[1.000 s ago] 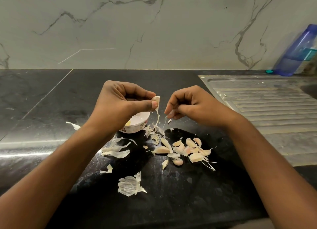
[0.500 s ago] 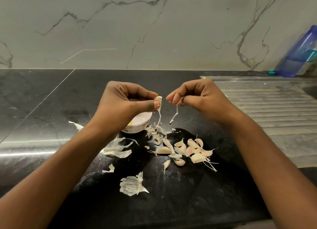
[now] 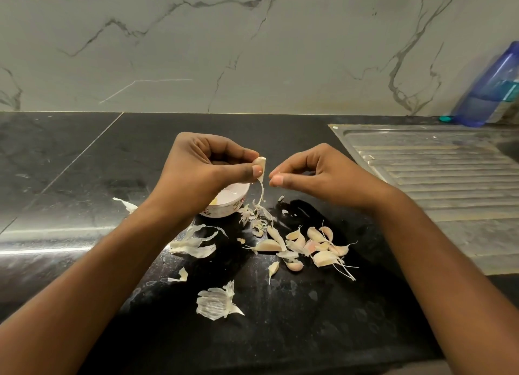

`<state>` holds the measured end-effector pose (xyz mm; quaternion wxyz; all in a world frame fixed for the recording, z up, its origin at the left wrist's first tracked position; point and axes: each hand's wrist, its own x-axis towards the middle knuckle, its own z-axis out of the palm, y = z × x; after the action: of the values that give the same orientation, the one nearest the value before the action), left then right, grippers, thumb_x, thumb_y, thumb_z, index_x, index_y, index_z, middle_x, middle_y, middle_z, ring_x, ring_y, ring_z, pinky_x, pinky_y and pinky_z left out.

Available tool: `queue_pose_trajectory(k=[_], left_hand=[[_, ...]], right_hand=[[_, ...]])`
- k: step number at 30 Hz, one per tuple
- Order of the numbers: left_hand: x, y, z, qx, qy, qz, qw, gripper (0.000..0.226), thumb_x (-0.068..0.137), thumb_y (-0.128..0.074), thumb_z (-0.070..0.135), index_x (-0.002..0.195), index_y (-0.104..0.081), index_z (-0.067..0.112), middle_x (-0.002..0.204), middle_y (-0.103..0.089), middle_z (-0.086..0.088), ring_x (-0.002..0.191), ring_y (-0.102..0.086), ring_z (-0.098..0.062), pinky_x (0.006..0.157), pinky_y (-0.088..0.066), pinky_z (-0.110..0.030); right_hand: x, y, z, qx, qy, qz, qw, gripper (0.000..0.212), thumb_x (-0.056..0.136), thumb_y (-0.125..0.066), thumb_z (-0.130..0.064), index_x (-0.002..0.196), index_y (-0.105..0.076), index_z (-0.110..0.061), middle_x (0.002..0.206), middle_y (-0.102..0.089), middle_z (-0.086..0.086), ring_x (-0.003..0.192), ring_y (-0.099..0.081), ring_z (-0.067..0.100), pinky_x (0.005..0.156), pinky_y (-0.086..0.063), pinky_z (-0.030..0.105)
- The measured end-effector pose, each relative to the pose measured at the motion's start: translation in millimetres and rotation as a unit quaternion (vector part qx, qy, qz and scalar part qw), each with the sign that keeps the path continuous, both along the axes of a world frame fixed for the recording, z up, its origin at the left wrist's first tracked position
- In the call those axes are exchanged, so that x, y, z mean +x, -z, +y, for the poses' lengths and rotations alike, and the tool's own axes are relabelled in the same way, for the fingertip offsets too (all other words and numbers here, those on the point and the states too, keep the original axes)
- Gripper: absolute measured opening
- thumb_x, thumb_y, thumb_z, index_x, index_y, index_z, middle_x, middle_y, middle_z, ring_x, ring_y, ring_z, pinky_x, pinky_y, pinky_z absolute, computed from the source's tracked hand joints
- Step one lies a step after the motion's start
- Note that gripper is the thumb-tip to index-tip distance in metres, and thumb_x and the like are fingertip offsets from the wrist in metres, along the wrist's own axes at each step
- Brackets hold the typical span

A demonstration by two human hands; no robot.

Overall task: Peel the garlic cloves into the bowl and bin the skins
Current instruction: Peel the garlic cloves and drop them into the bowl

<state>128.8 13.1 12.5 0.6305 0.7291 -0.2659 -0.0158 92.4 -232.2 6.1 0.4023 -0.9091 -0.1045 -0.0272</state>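
My left hand point(image 3: 207, 172) pinches a garlic clove point(image 3: 260, 163) between thumb and forefinger, above the small white bowl point(image 3: 239, 199). A thin strip of skin point(image 3: 262, 190) hangs down from the clove. My right hand point(image 3: 314, 172) hovers just to the right of the clove, fingers curled and thumb against forefinger, with nothing visible between them. Part of the bowl is hidden by my left hand. Several unpeeled cloves point(image 3: 311, 245) lie in a pile on the black counter in front of the bowl. Loose skins point(image 3: 193, 247) lie scattered around.
A larger papery skin point(image 3: 216, 304) lies near the counter's front, another scrap point(image 3: 127, 205) to the left. A steel sink drainboard point(image 3: 438, 178) fills the right side. A blue plastic bottle point(image 3: 491, 91) stands against the marble wall at the far right.
My right hand pulled a strip of skin off the clove, let it drop to the counter and moved back beside the clove. My left hand stayed in place.
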Motion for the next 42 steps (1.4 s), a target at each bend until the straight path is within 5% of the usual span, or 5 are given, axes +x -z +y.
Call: queue_pose_trajectory(k=[6,11,18,29,42], left_hand=[[-0.9,-0.3,-0.6,0.001,0.003,0.000,1.000,0.020,0.078,-0.087,0.007,0.098,-0.081,0.006,0.090,-0.082,-0.006,0.085,-0.080,-0.024,0.085,-0.065,-0.032],[-1.3,-0.8,-0.4,0.001,0.002,-0.002,1.000,0.020,0.078,-0.087,0.008,0.097,-0.082,0.007,0.090,-0.082,-0.006,0.085,-0.080,-0.024,0.084,-0.065,-0.033],[-0.6,-0.6,-0.2,0.004,0.001,-0.003,1.000,0.020,0.078,-0.087,0.008,0.097,-0.081,0.007,0.091,-0.082,-0.007,0.086,-0.080,-0.024,0.085,-0.065,-0.035],[0.1,0.4,-0.4,0.008,0.000,-0.003,1.000,0.022,0.079,-0.087,0.006,0.099,-0.081,0.006,0.091,-0.082,-0.007,0.086,-0.080,-0.023,0.085,-0.065,-0.034],[1.5,1.0,-1.3,0.004,0.029,0.018,0.999,0.027,0.076,-0.085,0.013,0.101,-0.081,0.007,0.093,-0.082,-0.007,0.090,-0.080,-0.023,0.086,-0.064,-0.031]], right_hand=[[1.3,3.1,-3.3,-0.004,0.017,0.014,1.000,0.014,0.091,-0.084,-0.025,0.105,-0.085,-0.025,0.092,-0.081,-0.008,0.089,-0.075,0.008,0.075,-0.058,0.019],[1.2,5.1,-1.9,-0.003,-0.018,0.075,0.997,0.037,0.087,-0.081,0.008,0.116,-0.080,-0.014,0.100,-0.082,-0.002,0.097,-0.078,0.010,0.092,-0.063,0.028],[-1.2,0.1,-3.1,-0.015,0.002,-0.009,1.000,0.014,0.092,-0.082,-0.012,0.104,-0.085,-0.018,0.085,-0.081,-0.006,0.079,-0.076,0.008,0.070,-0.059,0.018],[-5.1,-7.6,-7.6,0.010,-0.058,0.048,0.997,0.037,0.092,-0.062,0.019,0.110,-0.078,-0.009,0.102,-0.081,0.002,0.098,-0.078,0.017,0.087,-0.064,0.032],[-9.1,-8.8,6.7,0.141,-0.040,-0.053,0.988,0.017,0.092,-0.080,-0.008,0.109,-0.081,-0.004,0.094,-0.082,0.010,0.086,-0.080,0.027,0.077,-0.065,0.030]])
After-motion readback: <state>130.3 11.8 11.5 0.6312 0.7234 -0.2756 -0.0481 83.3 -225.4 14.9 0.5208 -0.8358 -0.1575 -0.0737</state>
